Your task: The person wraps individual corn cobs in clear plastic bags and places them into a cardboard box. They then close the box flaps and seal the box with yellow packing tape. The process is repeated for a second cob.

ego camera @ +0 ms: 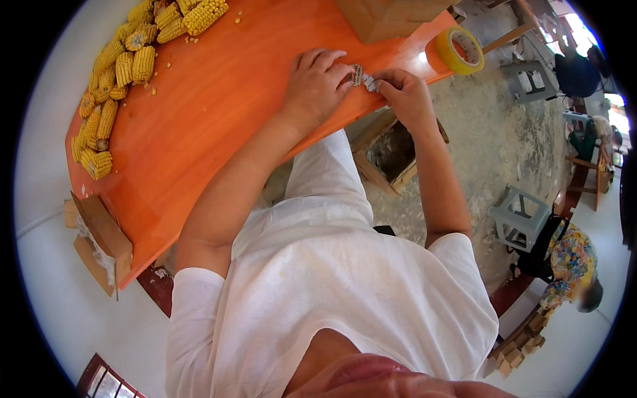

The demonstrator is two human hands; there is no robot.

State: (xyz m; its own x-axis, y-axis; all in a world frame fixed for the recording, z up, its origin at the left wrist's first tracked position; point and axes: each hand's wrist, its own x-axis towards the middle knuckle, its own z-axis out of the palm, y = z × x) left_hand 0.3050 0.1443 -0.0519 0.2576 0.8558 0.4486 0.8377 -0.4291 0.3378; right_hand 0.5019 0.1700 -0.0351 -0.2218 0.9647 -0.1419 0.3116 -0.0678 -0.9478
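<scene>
Near the right front edge of the orange table (199, 124), my left hand (318, 82) has a small flat metal piece, which looks like a double-edged razor blade (357, 74), at its fingertips. Just right of it, my right hand (405, 94) pinches a crumpled whitish scrap, perhaps paper or foil (369, 83), between thumb and forefinger. The blade and the scrap are close together; whether they touch is hard to tell. A roll of clear yellowish packing tape (459, 50) stands beyond my right hand at the table's edge.
Corn cob pieces (144, 64) lie heaped along the far left, with loose kernels around them. A cardboard box (393, 20) sits at the back; another open box (102, 239) is by the left corner. Below the edge stands an open-topped box (385, 149). Other people and grey stools (520, 217) are at right.
</scene>
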